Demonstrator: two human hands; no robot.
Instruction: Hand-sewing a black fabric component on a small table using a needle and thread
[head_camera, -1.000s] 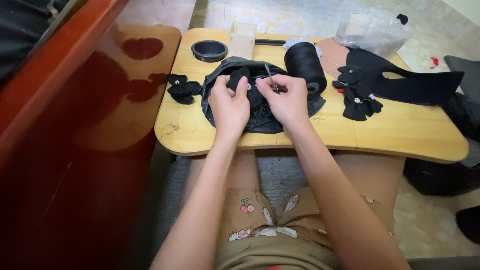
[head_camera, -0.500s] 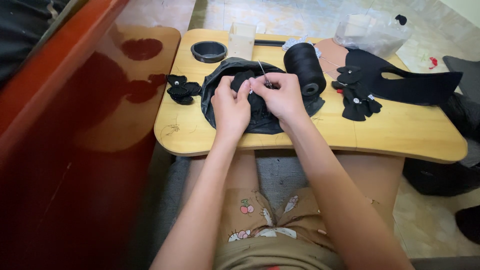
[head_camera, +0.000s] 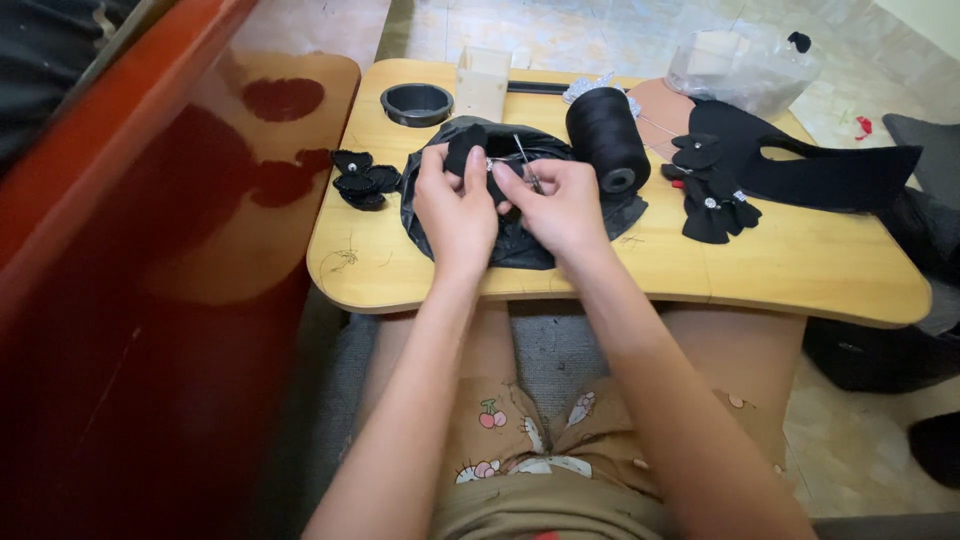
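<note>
Left hand (head_camera: 455, 205) pinches a small black fabric piece (head_camera: 462, 152) between thumb and fingers, holding it upright just above centre frame. Right hand (head_camera: 560, 205) sits right beside it, thumb and forefinger pressed together on a thin metal needle (head_camera: 527, 165) whose shaft angles up and left toward the fabric piece (thread itself too fine to make out here). Both hands rest over a crumpled black plastic bag (head_camera: 520, 240) that lies on the wooden lap table (head_camera: 800, 260), centre of the frame. Just right of the right hand, touching the bag's edge, a big spool of black thread (head_camera: 607, 135) lies tilted on its side. Left of the bag, near the table's left edge, a small black fabric flower (head_camera: 362, 180). Upper centre: a round black lid (head_camera: 416, 103) open side up, and just right of it a small pale box (head_camera: 483, 72). A dark strip (head_camera: 535, 88) lies along the far table edge between box and spool. Right of the spool: a cluster of small black fabric pieces with shiny dots (head_camera: 708, 200), partly on a large cut black fabric shape (head_camera: 810, 170) that runs to the right edge. Behind that, upper right, a clear plastic bag (head_camera: 745, 70) with pale contents. Left side of frame is a glossy red-brown surface (head_camera: 150, 300). Lower frame: forearms and patterned shorts (head_camera: 530, 470), tiled floor (head_camera: 860, 430) at lower right.
</note>
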